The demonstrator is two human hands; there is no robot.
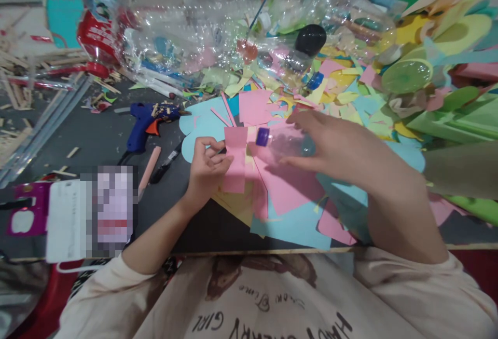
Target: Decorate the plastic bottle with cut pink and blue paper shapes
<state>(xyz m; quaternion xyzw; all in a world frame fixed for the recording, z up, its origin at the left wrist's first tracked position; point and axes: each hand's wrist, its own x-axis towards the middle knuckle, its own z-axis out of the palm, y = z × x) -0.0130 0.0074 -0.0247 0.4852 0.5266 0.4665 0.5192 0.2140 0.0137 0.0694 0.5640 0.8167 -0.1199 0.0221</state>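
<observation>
Pink strip (235,175)'s creased, bottle (283,144) looks bare — my left hand (208,165)'s pinching the strip right of the glue gun (139,129) (lying idle), my right hand (338,147)'s gripping the bottle's base, farther right.

Dark worktop (103,139): blue glue gun (139,132), orange trigger, lying on its side with nozzle to the right. Just below and right of it, a slim black tool (167,162), type not determinable. Far left: clear rods (43,127) set slantwise, loose wooden sticks (17,92) alongside. Upper left: red bottle (99,38), right of a teal panel (64,19). Rear: jumbled clear plastic bottles (182,17), a black rounded object (310,39) among them. Right: heaped paper scraps (369,105), green translucent cup (406,76). Lower left: flat white object (64,219)
</observation>
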